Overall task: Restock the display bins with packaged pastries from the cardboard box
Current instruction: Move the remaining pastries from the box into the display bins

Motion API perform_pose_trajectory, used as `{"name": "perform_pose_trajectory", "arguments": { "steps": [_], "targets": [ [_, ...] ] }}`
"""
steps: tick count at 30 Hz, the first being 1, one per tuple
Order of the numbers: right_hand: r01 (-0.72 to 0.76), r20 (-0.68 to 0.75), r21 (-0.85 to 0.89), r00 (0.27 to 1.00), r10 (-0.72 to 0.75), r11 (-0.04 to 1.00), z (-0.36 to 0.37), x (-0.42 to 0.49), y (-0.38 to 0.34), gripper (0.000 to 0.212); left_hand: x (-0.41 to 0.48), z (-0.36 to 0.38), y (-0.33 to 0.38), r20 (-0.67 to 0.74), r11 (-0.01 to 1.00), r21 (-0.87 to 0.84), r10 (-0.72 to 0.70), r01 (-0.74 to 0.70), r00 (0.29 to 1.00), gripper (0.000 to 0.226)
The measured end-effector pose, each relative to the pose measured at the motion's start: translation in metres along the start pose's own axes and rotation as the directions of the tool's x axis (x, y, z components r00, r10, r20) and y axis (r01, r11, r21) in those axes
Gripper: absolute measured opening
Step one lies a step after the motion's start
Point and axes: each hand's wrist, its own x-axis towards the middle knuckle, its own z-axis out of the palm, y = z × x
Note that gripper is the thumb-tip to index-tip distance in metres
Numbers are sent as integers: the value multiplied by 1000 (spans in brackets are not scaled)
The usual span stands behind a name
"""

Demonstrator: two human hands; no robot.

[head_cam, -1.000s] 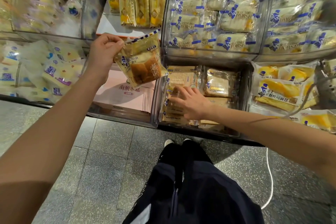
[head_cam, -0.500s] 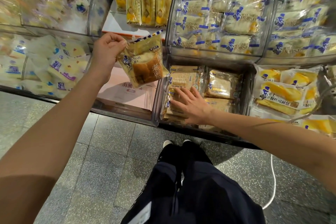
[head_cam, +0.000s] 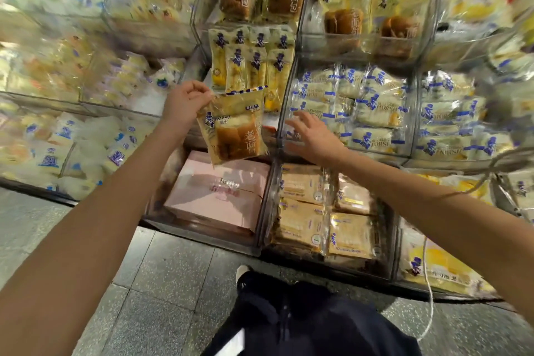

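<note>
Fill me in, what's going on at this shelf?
A person is restocking pastries. The left hand pinches a bagged brown loaf by its top corner, held up before the shelves. The right hand, fingers spread and empty, hovers at the clear bin of blue-striped packs. Matching loaves stand in the top bins.

Open passage: above the tiled floor (head_cam: 161,269) in front of the shelving, and through the gap between the held packet (head_cam: 234,130) and the right hand (head_cam: 315,136). Obstructions: clear front wall of the blue-striped bin (head_cam: 284,113), just behind that hand; pink box (head_cam: 219,193) filling the lower-left bin; tan packets (head_cam: 326,217) packing the bin beside it; white cord (head_cam: 430,298) hanging at right.
</note>
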Motion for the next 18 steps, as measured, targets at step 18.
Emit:
{"name": "perform_pose_trajectory", "arguments": {
  "steps": [18],
  "targets": [
    [-245, -329, 77, 909, 257, 966, -110, 160, -13, 61, 221, -64, 72, 193, 962, -108, 267, -250, 944, 18]
  ]
}}
